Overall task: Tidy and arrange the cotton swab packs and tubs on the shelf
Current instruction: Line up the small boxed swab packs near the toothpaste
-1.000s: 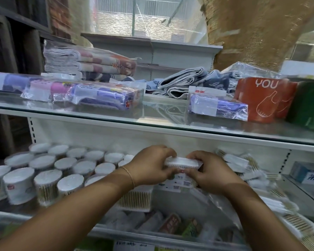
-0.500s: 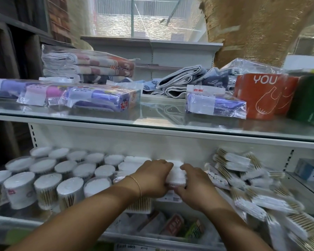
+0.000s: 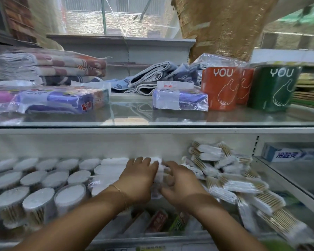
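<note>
Gripping one white swab pack [image 3: 159, 172] between left hand [image 3: 138, 180] and right hand [image 3: 182, 182] mid-shelf [image 3: 98, 144], they seem roughly halfway: tubs [image 3: 38, 201] stand in rows at left, the heap of packs [image 3: 228, 180] at right lies jumbled.

Bright window backlight; soft motion blur, bowed edges.

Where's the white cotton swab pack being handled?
Head view, lower shelf centre: the white cotton swab pack sits between the left hand and right hand, round white-lidded tubs on its left.
</note>
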`<action>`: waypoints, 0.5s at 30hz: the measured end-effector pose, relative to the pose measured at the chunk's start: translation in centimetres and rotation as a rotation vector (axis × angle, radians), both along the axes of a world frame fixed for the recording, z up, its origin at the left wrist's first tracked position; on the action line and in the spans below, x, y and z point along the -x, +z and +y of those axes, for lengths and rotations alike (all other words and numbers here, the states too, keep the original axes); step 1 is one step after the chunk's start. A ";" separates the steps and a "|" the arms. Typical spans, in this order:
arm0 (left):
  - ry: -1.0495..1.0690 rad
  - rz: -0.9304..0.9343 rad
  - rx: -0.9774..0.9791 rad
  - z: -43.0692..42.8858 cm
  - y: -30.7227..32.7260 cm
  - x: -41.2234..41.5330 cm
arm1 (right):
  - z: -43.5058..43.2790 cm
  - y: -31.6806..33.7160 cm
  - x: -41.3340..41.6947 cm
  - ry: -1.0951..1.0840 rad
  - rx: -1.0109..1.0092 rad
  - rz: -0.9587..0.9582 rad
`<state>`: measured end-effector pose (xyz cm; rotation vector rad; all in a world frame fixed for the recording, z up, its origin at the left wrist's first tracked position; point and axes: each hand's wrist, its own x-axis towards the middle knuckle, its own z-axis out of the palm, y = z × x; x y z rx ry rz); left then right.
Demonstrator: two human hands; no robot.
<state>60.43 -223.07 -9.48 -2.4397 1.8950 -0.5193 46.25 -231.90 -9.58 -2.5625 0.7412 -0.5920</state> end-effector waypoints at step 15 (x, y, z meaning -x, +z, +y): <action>-0.260 -0.149 -0.007 -4.3 -0.4 6.8 | -0.4 1.8 6.2 -0.232 0.218 0.507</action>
